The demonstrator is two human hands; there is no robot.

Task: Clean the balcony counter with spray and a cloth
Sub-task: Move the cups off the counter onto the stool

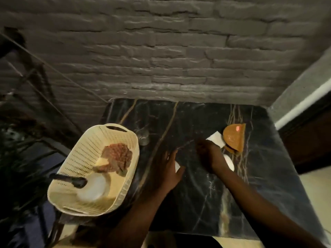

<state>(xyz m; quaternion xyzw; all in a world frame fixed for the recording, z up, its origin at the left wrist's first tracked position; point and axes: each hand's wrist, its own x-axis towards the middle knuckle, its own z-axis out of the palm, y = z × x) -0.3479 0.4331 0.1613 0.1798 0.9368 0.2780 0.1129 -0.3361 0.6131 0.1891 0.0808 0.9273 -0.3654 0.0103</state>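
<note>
Resting flat on veined black marble counter (197,194): left hand (166,169), grip wide | right hand (209,154) grip unclear

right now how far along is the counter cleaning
Early. The spray bottle and cloth lie in the basket, unused. Both hands, left hand and right hand, are over the marble counter near white papers. Spraying and wiping remain.

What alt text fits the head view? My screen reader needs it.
Two bare hands, left hand and right hand, reach over a dark marble counter. A cream basket with a cloth sits at its left edge.
</note>
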